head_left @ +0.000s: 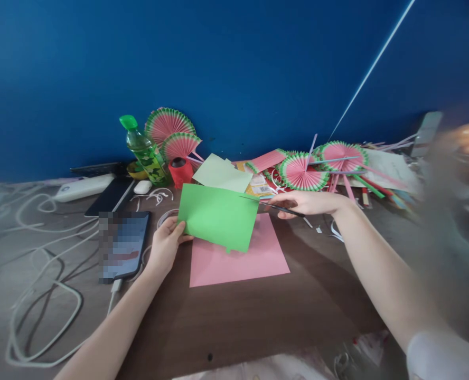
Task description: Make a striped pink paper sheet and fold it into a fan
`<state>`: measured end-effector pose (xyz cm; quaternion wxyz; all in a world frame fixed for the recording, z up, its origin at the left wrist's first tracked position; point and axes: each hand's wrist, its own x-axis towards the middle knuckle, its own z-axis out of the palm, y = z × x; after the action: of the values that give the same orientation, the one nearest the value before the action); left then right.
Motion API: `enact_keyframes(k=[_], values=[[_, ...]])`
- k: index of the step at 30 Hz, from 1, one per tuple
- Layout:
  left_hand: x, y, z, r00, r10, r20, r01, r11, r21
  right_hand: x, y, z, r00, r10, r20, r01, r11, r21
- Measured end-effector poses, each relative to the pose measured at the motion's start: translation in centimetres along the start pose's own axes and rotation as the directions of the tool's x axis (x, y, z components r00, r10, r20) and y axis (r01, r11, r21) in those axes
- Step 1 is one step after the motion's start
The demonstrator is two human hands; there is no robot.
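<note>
My left hand [168, 240] pinches the left edge of a green sheet of paper [218, 216], holding it raised and tilted. In my right hand [298, 203] is a pair of dark scissors [285, 210], whose thin blades lie at the upper right edge of the green sheet. Along its lower edge the green paper has a small uneven tab. Beneath it, a pink sheet of paper [238, 272] lies flat on the brown table [266, 316], partly covered. A pale green sheet [222, 173] sits just behind.
Pink and green folded paper fans [303, 171] lie at the back right; others lean near a green-capped bottle [145, 153] and a red container [181, 171]. At left are a phone [129, 245], a white power bank [84, 188] and looping white cables [78, 301]. A blue wall [234, 68] stands behind.
</note>
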<state>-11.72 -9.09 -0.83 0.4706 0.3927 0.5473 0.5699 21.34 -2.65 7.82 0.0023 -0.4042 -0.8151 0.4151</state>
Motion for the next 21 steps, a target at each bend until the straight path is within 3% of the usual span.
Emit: enact_keyframes(k=[21], values=[[-0.03,0.04,0.0,1.0,-0.014,0.015,0.014,1.0,-0.021,-0.33,-0.15,0.11,0.998,-0.008,0.058,-0.009,0.956,0.293]])
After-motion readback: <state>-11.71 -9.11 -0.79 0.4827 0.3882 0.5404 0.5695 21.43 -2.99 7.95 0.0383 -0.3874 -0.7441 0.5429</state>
